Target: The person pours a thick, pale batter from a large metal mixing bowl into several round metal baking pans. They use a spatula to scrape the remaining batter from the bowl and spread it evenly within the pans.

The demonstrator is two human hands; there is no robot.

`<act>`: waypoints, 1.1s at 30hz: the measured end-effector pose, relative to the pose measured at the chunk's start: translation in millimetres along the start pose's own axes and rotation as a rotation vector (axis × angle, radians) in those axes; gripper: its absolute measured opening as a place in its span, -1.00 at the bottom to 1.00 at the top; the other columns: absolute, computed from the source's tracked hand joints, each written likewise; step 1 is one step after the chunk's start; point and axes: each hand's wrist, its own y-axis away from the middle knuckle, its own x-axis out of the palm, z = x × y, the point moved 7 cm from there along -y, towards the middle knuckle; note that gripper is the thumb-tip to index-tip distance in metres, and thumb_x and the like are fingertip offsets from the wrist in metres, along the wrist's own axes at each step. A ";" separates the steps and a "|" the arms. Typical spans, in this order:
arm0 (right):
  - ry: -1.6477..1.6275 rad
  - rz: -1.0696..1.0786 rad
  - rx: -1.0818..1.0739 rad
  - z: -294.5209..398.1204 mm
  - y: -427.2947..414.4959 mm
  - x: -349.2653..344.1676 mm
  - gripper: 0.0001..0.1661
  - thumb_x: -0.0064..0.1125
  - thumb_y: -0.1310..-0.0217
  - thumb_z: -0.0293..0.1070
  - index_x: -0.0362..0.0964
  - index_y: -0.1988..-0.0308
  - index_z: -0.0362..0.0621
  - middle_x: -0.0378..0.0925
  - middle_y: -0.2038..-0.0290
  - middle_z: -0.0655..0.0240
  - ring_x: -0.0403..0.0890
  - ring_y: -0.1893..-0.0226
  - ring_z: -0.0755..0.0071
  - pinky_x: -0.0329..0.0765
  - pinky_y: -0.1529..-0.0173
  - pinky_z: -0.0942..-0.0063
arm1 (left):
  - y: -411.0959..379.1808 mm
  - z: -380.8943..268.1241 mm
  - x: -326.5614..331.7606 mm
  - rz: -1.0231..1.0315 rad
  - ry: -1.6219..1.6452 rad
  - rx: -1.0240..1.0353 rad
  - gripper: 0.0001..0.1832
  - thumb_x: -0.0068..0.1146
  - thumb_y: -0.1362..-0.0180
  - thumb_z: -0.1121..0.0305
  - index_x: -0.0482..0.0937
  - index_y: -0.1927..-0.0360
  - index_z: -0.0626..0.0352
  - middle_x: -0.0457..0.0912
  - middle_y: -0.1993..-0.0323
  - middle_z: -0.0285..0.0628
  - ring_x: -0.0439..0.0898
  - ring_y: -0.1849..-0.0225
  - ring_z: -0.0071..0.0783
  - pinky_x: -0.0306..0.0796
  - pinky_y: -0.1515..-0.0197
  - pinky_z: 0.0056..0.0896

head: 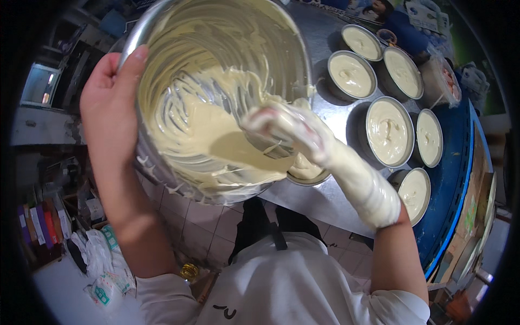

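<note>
My left hand (118,89) grips the rim of a large stainless steel mixing bowl (140,30), thumb on the near side. The bowl is tipped with its mouth towards me and to the right. Thick pale yellow batter (215,122) smears its inner wall and pools at its lower side. Batter coats my right hand (288,126) and forearm; the hand is at the bowl's right edge, blurred, its finger positions unclear. Below it a round metal cake tin (313,180) holds batter, partly hidden by the bowl, a hanging lip of batter and my hand.
Several batter-filled round tins, among them a large one (390,132) and a front one (414,197), stand on the steel table (321,203). Behind them is a plastic-wrapped tub (440,83). A blue surface (443,215) borders the right. Plastic bags (105,264) lie at lower left.
</note>
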 end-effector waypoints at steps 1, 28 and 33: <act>0.048 0.054 0.075 -14.5 -21.3 6.2 -0.14 -0.43 -0.16 0.32 0.34 0.14 -0.35 0.46 0.36 0.21 0.44 0.33 0.37 0.38 0.17 0.49 | 2.9 -2.9 2.0 -0.003 0.031 -0.020 -0.81 0.09 -0.13 0.33 0.44 0.43 0.25 0.47 0.56 -0.41 0.34 0.55 -0.79 0.25 0.47 -0.75; 0.100 0.100 0.490 -20.5 31.6 -45.7 -0.42 -0.15 -0.12 0.08 0.35 -0.04 -0.02 0.46 0.09 0.12 0.44 0.02 0.25 0.34 -0.06 0.31 | -8.4 33.2 -56.6 -0.163 0.042 -0.115 -0.79 0.08 -0.13 0.26 0.42 0.47 0.16 0.49 0.53 -0.37 0.38 0.50 -0.74 0.28 0.39 -0.73; 0.116 -0.466 0.313 -109.3 101.0 -48.6 -0.81 -0.20 -0.18 -0.39 0.35 0.33 -0.22 0.40 0.50 0.29 0.42 0.59 0.42 0.41 0.49 0.52 | -6.5 28.8 -66.4 -0.171 -0.047 -0.151 -0.78 0.10 -0.12 0.24 0.41 0.49 0.14 0.50 0.53 -0.36 0.39 0.49 -0.72 0.29 0.37 -0.71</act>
